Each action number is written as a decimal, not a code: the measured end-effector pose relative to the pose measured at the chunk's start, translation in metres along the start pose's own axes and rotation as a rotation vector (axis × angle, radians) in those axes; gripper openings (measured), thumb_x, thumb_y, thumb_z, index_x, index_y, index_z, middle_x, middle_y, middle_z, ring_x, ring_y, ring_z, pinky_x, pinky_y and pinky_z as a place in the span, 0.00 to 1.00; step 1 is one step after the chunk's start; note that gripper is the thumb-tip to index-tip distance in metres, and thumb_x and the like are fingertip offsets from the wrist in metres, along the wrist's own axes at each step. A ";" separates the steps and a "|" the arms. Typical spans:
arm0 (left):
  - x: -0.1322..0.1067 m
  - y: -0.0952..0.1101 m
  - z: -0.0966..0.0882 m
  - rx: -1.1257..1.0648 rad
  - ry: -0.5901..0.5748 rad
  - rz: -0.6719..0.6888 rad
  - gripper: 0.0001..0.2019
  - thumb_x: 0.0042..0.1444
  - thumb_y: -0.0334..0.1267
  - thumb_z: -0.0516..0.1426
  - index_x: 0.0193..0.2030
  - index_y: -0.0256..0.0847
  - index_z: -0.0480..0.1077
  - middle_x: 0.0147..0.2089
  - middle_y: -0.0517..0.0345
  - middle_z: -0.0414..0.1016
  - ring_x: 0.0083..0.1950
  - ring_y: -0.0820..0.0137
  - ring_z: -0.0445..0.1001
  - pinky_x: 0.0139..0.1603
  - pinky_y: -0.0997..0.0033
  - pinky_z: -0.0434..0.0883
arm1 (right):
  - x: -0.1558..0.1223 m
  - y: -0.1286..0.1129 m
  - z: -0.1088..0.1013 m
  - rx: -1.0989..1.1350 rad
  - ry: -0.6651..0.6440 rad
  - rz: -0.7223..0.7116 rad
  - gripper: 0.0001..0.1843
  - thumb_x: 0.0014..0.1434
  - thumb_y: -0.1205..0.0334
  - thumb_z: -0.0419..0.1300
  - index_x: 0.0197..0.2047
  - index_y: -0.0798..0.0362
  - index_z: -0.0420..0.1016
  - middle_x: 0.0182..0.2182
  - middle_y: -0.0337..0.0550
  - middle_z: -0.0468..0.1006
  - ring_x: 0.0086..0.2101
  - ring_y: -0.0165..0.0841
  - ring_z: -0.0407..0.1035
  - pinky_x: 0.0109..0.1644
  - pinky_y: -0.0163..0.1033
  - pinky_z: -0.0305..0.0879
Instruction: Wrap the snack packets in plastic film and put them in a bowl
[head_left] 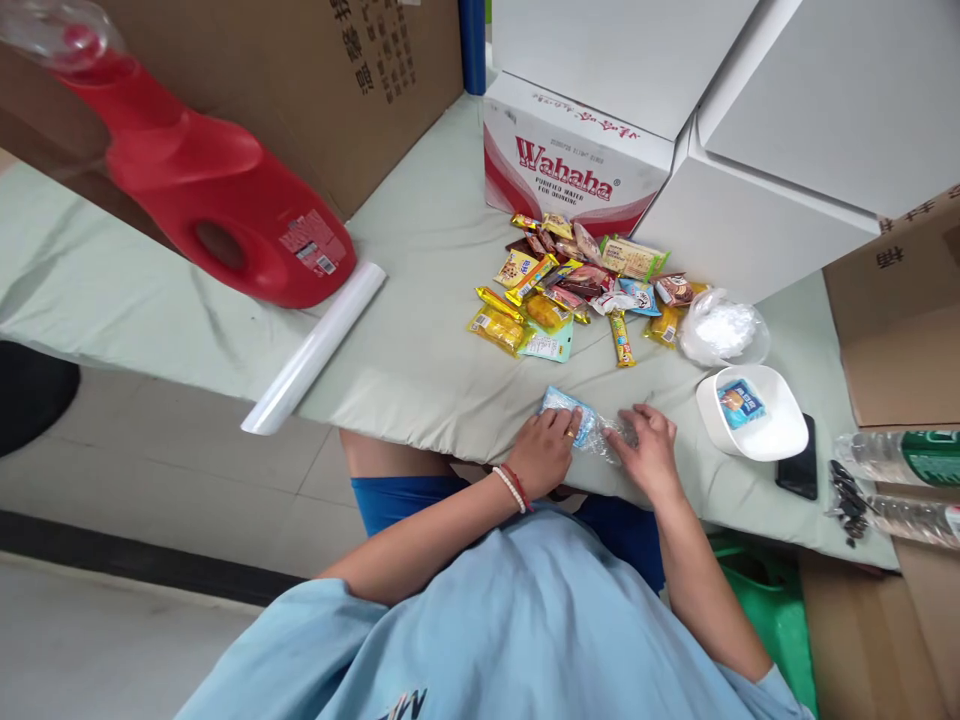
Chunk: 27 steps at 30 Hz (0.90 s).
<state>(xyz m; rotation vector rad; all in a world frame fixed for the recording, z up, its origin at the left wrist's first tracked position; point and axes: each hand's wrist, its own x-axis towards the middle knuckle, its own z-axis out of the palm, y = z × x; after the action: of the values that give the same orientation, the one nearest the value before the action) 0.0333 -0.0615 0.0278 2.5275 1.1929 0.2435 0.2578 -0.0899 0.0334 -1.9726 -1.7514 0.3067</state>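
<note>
At the table's front edge lies a small blue-and-white packet [558,402], partly covered by clear plastic film [604,440]. My left hand [546,450] grips the packet, its fingers bent over the near side and a ring on one of them. To the right, my right hand [651,450] has its thumb and fingers on the loose end of the film, which is crumpled and see-through. Beyond both hands is a pile of wrapped snacks [577,280]. A white plastic bowl [784,425] with a blue snack packet [741,403] in it stands to the right.
A roll of clear film [315,350] lies on the left, beside a large red bottle [247,210]. White boxes, one a Wahaha carton [577,165], stand behind the snacks. A clear plastic bag [724,328], a black phone [797,465] and plastic bottles [874,458] are at the right.
</note>
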 end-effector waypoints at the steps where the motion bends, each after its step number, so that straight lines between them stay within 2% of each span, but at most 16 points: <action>1: 0.000 0.001 0.002 0.016 0.002 -0.002 0.28 0.67 0.33 0.51 0.73 0.32 0.59 0.58 0.39 0.72 0.55 0.54 0.70 0.49 0.54 0.69 | 0.000 0.000 0.000 0.013 -0.044 -0.014 0.21 0.63 0.42 0.62 0.45 0.51 0.82 0.54 0.59 0.74 0.58 0.54 0.64 0.63 0.61 0.62; 3: 0.000 0.002 0.006 0.042 0.011 0.004 0.26 0.69 0.33 0.48 0.73 0.31 0.58 0.58 0.39 0.73 0.55 0.55 0.70 0.48 0.54 0.69 | -0.001 -0.006 -0.003 0.088 -0.112 -0.008 0.17 0.66 0.46 0.59 0.40 0.50 0.80 0.52 0.56 0.76 0.53 0.49 0.69 0.58 0.54 0.67; 5: 0.002 0.003 0.009 0.061 0.024 0.013 0.26 0.70 0.33 0.47 0.73 0.31 0.57 0.57 0.39 0.73 0.54 0.55 0.70 0.47 0.54 0.69 | 0.002 -0.019 -0.007 0.198 -0.159 0.048 0.15 0.68 0.48 0.57 0.40 0.49 0.78 0.42 0.50 0.79 0.41 0.42 0.74 0.47 0.46 0.71; 7: 0.003 0.003 0.011 0.063 0.026 0.017 0.25 0.71 0.32 0.46 0.73 0.31 0.58 0.57 0.39 0.73 0.55 0.55 0.71 0.47 0.54 0.70 | 0.011 -0.037 -0.005 0.301 -0.216 0.086 0.14 0.69 0.49 0.56 0.42 0.48 0.77 0.30 0.41 0.77 0.29 0.37 0.72 0.38 0.40 0.69; 9: 0.004 0.001 0.010 0.037 0.004 0.024 0.21 0.71 0.31 0.46 0.68 0.32 0.65 0.56 0.39 0.73 0.57 0.54 0.71 0.51 0.53 0.71 | 0.025 -0.055 0.006 0.338 -0.262 0.049 0.11 0.68 0.53 0.56 0.43 0.48 0.76 0.25 0.38 0.76 0.27 0.35 0.71 0.35 0.38 0.67; 12: -0.001 -0.009 0.005 -0.110 -0.014 0.041 0.17 0.67 0.29 0.49 0.58 0.33 0.72 0.56 0.39 0.73 0.59 0.55 0.71 0.58 0.53 0.72 | 0.044 -0.071 0.032 0.257 -0.273 -0.061 0.10 0.66 0.61 0.54 0.42 0.49 0.77 0.32 0.42 0.80 0.34 0.38 0.74 0.41 0.39 0.67; 15: -0.017 -0.027 -0.004 -0.400 0.079 0.035 0.20 0.63 0.29 0.52 0.61 0.35 0.69 0.61 0.40 0.71 0.61 0.58 0.72 0.63 0.57 0.72 | 0.048 -0.071 0.053 0.176 -0.266 -0.133 0.13 0.68 0.63 0.50 0.45 0.51 0.77 0.38 0.49 0.79 0.40 0.41 0.73 0.46 0.43 0.69; 17: -0.025 -0.037 -0.009 -0.534 0.192 -0.142 0.21 0.65 0.32 0.52 0.63 0.37 0.68 0.61 0.41 0.72 0.58 0.60 0.74 0.60 0.58 0.73 | 0.043 -0.067 0.059 0.178 -0.246 -0.170 0.15 0.70 0.64 0.48 0.48 0.52 0.76 0.41 0.52 0.77 0.43 0.43 0.72 0.49 0.46 0.69; 19: -0.025 -0.044 -0.013 -0.561 0.248 -0.390 0.18 0.68 0.35 0.50 0.60 0.37 0.71 0.55 0.43 0.76 0.53 0.60 0.76 0.57 0.56 0.74 | 0.036 -0.066 0.061 0.200 -0.222 -0.189 0.16 0.71 0.63 0.47 0.52 0.52 0.75 0.44 0.53 0.75 0.45 0.43 0.71 0.52 0.48 0.70; 20: -0.021 -0.045 -0.015 -0.556 0.233 -0.468 0.16 0.69 0.37 0.49 0.57 0.37 0.73 0.51 0.44 0.77 0.51 0.59 0.77 0.56 0.56 0.74 | 0.032 -0.066 0.061 0.207 -0.222 -0.192 0.16 0.72 0.63 0.47 0.54 0.52 0.74 0.45 0.53 0.74 0.46 0.43 0.71 0.53 0.48 0.70; 22: -0.009 -0.043 -0.019 -0.550 0.146 -0.497 0.15 0.69 0.40 0.50 0.49 0.38 0.76 0.44 0.47 0.78 0.49 0.58 0.77 0.55 0.55 0.73 | 0.024 -0.068 0.058 0.214 -0.243 -0.201 0.17 0.71 0.61 0.51 0.59 0.52 0.71 0.47 0.54 0.71 0.46 0.44 0.70 0.54 0.49 0.72; 24: 0.003 -0.035 -0.025 -0.556 0.098 -0.486 0.13 0.68 0.43 0.53 0.44 0.39 0.76 0.41 0.49 0.76 0.47 0.59 0.76 0.52 0.57 0.74 | 0.017 -0.072 0.053 0.225 -0.274 -0.230 0.23 0.68 0.59 0.56 0.65 0.53 0.67 0.50 0.55 0.68 0.49 0.45 0.69 0.55 0.51 0.72; 27: 0.010 -0.016 -0.035 -0.581 0.153 -0.477 0.13 0.65 0.44 0.56 0.46 0.38 0.76 0.42 0.50 0.74 0.42 0.62 0.75 0.48 0.60 0.74 | 0.004 -0.075 0.043 0.236 -0.263 -0.270 0.35 0.63 0.59 0.62 0.71 0.53 0.60 0.55 0.59 0.65 0.54 0.49 0.66 0.60 0.56 0.70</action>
<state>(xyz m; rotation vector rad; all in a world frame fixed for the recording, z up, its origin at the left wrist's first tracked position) 0.0176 -0.0365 0.0544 1.7042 1.4802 0.5716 0.1735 -0.0720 0.0337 -1.5639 -2.0123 0.6700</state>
